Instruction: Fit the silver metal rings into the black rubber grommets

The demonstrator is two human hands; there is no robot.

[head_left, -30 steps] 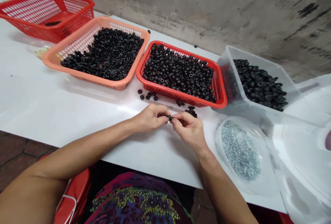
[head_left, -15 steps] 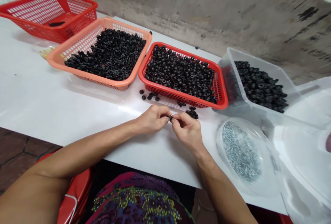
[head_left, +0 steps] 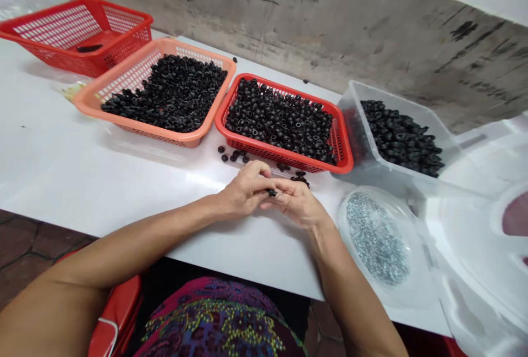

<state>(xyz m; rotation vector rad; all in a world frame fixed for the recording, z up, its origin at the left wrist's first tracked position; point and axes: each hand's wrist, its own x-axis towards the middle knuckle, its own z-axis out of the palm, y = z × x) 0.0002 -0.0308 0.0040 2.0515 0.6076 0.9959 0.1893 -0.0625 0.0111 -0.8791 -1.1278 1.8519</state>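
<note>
My left hand (head_left: pixel 245 192) and my right hand (head_left: pixel 295 203) meet in front of me on the white table (head_left: pixel 82 170). Between their fingertips I pinch a small black rubber bead (head_left: pixel 271 193), mostly hidden by my fingers. Just beyond my right hand lies a little cluster of loose black beads (head_left: pixel 300 179). Further left, another few loose beads (head_left: pixel 233 154) sit by the front rim of a red mesh basket (head_left: pixel 268 153). That basket is full of the same beads.
An orange basket (head_left: pixel 165 136) and a clear plastic tub (head_left: pixel 363 148) also hold black beads. An almost bare red basket (head_left: pixel 119 7) stands at far left. A clear dish (head_left: pixel 342 225) holds tiny silver metal pieces. White plastic lies at right; a concrete wall runs behind.
My hands have closed in together, fingers now overlapping around the bead. The whole view has shifted slightly as my head moved.
</note>
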